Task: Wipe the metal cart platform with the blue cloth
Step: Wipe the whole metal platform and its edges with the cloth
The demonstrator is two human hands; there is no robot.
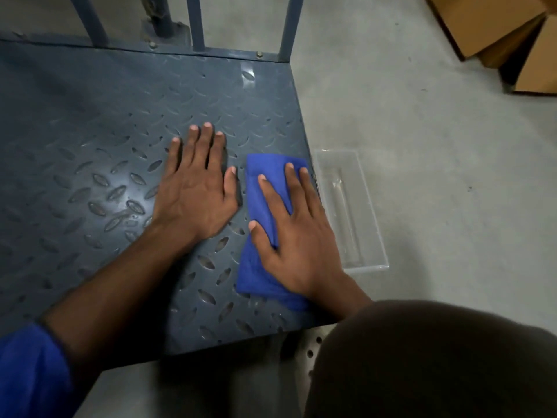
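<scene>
As the right hand (297,236) pressed flat on the folded blue cloth (271,224) near the metal cart platform's (90,122) right edge, the empty left hand (196,188) braced beside it, fingers spread; a wide stroke risked pushing the cloth off onto the clear plastic tray (349,206) below.

Single head-worn view, looking steeply down and forward, close above the cart platform (90,131); wide-angle

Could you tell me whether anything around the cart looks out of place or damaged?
Nothing looks damaged or spilled. One oddity: a clear plastic tray lies on the floor right beside the cart platform, near the blue cloth under the right hand.
</scene>
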